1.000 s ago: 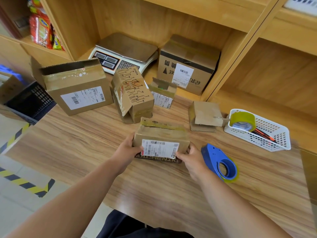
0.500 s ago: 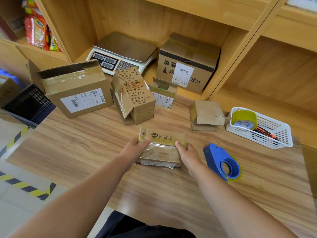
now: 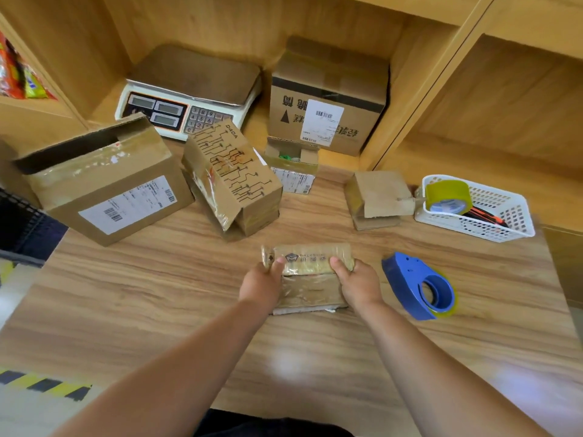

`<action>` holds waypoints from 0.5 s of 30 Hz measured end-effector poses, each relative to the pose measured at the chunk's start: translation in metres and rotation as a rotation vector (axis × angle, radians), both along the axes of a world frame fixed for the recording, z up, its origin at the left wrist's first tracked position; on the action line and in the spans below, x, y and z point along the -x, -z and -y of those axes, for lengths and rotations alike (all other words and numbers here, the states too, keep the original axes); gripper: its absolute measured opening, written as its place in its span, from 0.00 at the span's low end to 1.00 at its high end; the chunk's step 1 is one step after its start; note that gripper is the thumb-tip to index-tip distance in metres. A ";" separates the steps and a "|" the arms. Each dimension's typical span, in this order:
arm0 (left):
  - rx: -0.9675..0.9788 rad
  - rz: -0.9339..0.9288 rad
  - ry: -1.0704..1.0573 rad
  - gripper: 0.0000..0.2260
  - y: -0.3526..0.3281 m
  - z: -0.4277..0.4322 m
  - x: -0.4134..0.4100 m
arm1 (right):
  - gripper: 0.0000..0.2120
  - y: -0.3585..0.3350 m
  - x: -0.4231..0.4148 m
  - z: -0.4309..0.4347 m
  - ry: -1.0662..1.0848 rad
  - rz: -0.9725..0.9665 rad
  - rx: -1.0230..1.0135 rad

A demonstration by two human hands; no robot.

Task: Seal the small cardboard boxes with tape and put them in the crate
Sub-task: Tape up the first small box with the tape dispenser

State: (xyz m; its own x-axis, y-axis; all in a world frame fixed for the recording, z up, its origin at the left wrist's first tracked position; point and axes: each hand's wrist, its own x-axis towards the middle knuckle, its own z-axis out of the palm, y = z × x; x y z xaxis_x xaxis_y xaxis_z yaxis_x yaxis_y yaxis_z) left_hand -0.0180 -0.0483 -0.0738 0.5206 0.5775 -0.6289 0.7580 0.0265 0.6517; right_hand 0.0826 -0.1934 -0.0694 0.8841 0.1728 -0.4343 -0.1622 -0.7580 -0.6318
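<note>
Beside the blue tape dispenser [image 3: 419, 287], the small cardboard box [image 3: 310, 279] lies on the tabletop [image 3: 157, 294]; the grip of left hand [image 3: 262, 283] and right hand [image 3: 358, 283] pinches its ends.

The dark crate [image 3: 22, 225] runs off the left edge — only a corner shows. Far left, snack packets [image 3: 14, 77] are cropped too. Print on the label [image 3: 126, 205] of the open carton [image 3: 94, 171] is too small to read.

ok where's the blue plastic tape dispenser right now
In the head view, the blue plastic tape dispenser lies on the wooden table just right of the right hand, nearer the person than the white plastic basket.
</note>
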 end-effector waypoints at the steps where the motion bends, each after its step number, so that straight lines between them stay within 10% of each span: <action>1: -0.010 0.005 0.008 0.25 0.001 0.000 0.001 | 0.24 0.000 0.001 -0.001 0.008 0.009 0.010; 15: -0.069 -0.018 0.098 0.27 -0.001 -0.002 0.001 | 0.43 -0.019 0.025 -0.024 -0.017 0.163 0.406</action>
State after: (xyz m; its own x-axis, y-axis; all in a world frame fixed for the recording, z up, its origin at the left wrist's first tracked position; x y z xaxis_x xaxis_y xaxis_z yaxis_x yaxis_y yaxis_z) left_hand -0.0191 -0.0467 -0.0733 0.5656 0.5665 -0.5992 0.7663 -0.0925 0.6358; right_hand 0.0580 -0.1699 -0.0500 0.9453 0.0320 -0.3246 -0.0704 -0.9517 -0.2987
